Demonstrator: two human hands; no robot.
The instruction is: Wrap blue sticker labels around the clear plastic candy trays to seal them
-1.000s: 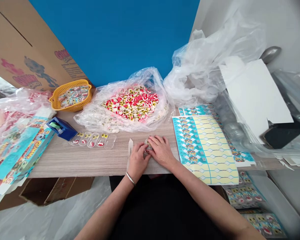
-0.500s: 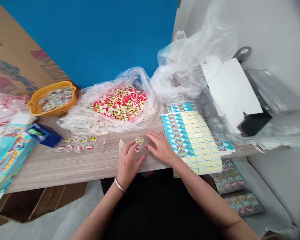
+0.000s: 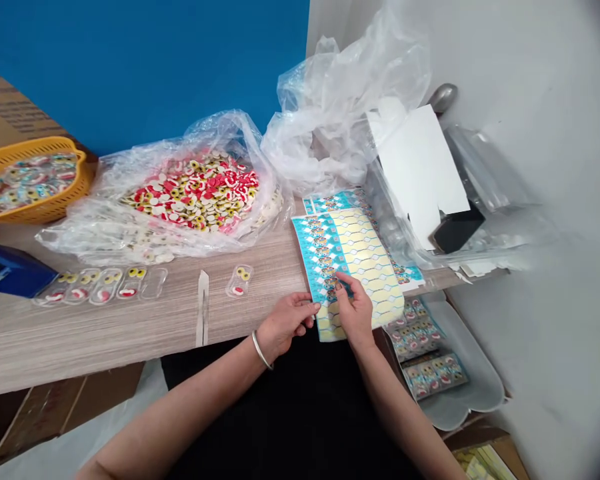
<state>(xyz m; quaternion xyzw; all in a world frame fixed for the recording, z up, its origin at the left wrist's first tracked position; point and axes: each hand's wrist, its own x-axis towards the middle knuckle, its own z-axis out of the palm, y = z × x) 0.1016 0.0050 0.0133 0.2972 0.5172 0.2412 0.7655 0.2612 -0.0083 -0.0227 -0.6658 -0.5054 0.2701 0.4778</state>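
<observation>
My left hand (image 3: 293, 321) is at the left edge of a sticker sheet (image 3: 370, 257), its thumb and curled fingers closed on that edge. Over the sheet's blue printed column, the thumb and forefinger of my right hand (image 3: 355, 307) come together at one of the stickers; whether it has lifted off is too small to tell. Left of the hands, a small clear plastic blister (image 3: 239, 281) lies on the table with two yellow eye-shaped gummies and a red-and-white one in it.
Several more blisters (image 3: 107, 285) stand in a row by a blue tape dispenser (image 3: 17, 270). Behind are an open bag of loose gummies (image 3: 200, 193) and a yellow basket (image 3: 35, 210) of packed ones. A grey bin (image 3: 480, 387) of packs sits below right; a paper strip (image 3: 202, 308) lies in front.
Both hands have left the filled blister, which stays on the table, and moved right to the sticker sheet. The view has turned right.
</observation>
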